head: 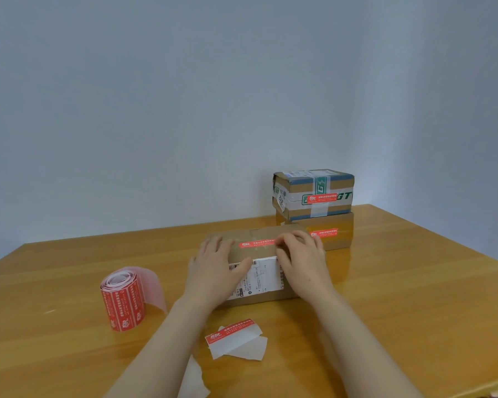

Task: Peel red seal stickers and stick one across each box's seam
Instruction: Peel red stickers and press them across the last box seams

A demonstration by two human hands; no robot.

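Closest to the person, a torn scrap of white backing paper (194, 379) lies at the table's near edge between the two forearms. Just beyond it a spare sticker (231, 329), red with white print, sits on its own white liner (242, 347), which is folded over on itself. Past that is the brown box (266, 297) being worked on, a white shipping label (260, 275) pasted over its near top edge and front. The left hand (213, 271) lies flat on the left part of the box, fingers straight and spread, the thumb resting across the label, gripping nothing. The right hand (302, 259) is laid on the right part, fingers loosely extended, their tips pressing down on the right end of a red seal sticker (256, 244); that end is covered by the fingers. The sticker runs crosswise over the taped seam on the box's top. To the left, well apart from the box, a roll of red stickers (122, 300) stands on end on the wooden table (414, 282), a pale pink tail of liner curling off behind it. At the back right two more boxes are stacked against the grey wall (184, 110): the upper box (295, 186), wrapped in green-printed tape, and the lower box (342, 239), each with a red sticker on the side facing us.
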